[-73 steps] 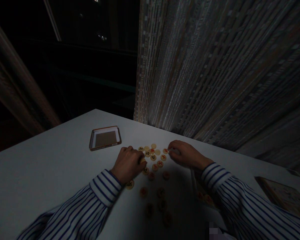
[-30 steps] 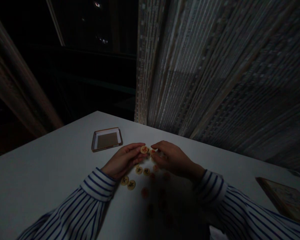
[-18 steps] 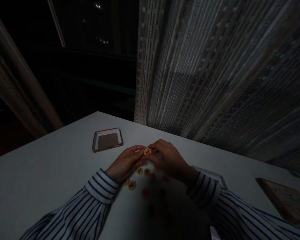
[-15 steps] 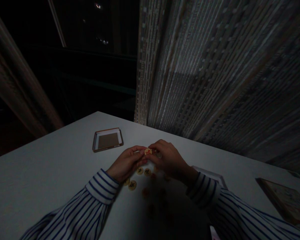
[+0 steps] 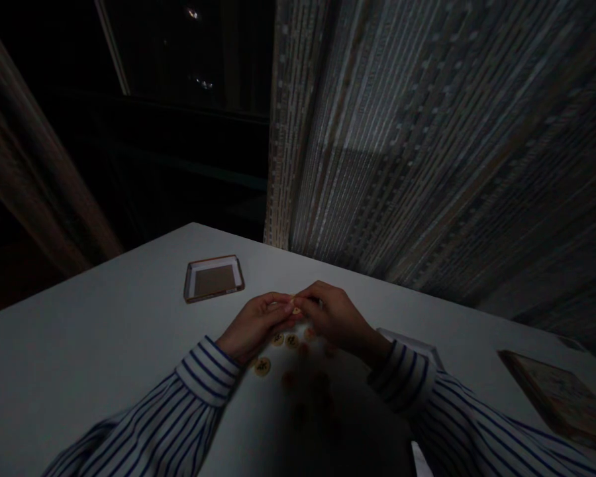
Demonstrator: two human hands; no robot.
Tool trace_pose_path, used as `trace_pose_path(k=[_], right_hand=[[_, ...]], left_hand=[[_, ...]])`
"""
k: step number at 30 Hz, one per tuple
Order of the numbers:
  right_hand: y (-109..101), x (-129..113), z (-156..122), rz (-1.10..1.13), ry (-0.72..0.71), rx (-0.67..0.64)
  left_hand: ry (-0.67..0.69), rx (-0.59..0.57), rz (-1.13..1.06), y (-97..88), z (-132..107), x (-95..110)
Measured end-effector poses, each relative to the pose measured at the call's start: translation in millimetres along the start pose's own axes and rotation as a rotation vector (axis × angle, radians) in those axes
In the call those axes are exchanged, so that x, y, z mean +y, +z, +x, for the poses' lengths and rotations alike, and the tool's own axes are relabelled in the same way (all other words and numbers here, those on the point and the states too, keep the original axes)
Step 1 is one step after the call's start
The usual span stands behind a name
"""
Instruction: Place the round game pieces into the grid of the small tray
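A round, pale xiangqi piece (image 5: 297, 310) is pinched between the fingertips of both hands, which meet just above the white table. My left hand (image 5: 255, 324) grips it from the left, thumb and fingers closed. From the right, my right hand (image 5: 335, 318) closes thumb and forefinger on the same piece and covers part of it. Below the hands lie more loose pieces, among them a xiangqi piece with a dark character (image 5: 262, 366) and another dark-marked piece (image 5: 291, 341). Several reddish pieces (image 5: 289, 379) lie in deep shadow, where their characters cannot be read.
An open shallow box or lid (image 5: 238, 286) stands at the far left of the table (image 5: 129, 318). To the right are a pale tray (image 5: 417, 344), partly behind my right arm, and a flat patterned box (image 5: 561, 391). Curtains (image 5: 367, 132) hang beyond the far edge.
The held piece has tilted, so its red character no longer faces me, and my fingers now cover more of it. Both hands have stayed in nearly the same place.
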State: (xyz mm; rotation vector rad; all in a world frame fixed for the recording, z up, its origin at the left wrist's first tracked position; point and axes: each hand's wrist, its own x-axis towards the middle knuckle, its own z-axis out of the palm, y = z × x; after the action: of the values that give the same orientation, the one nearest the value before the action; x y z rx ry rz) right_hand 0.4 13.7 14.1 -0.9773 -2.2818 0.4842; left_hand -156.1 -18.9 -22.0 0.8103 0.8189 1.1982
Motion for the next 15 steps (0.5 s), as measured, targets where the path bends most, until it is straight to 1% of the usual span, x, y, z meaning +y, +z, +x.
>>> trace_pose_path(k=[4,6,10,15], right_hand=[[-3,0,-4,-0.044,-0.011,-0.070],[-7,-2,-6,-0.059,-0.003,-0.079],[-19,-6,-12,-0.054,0.031,-0.040],[-39,-9,-30,-0.048,0.028,0.036]], left_hand=[[-0.002,0.048,0.046,0.4,0,-2],[-0.003,0.053,0.050,0.9,-1,-2],[0.035,0.062,0.080,2.1,-2,-2],[0.071,0.153,0.144,5.4,-4,2]])
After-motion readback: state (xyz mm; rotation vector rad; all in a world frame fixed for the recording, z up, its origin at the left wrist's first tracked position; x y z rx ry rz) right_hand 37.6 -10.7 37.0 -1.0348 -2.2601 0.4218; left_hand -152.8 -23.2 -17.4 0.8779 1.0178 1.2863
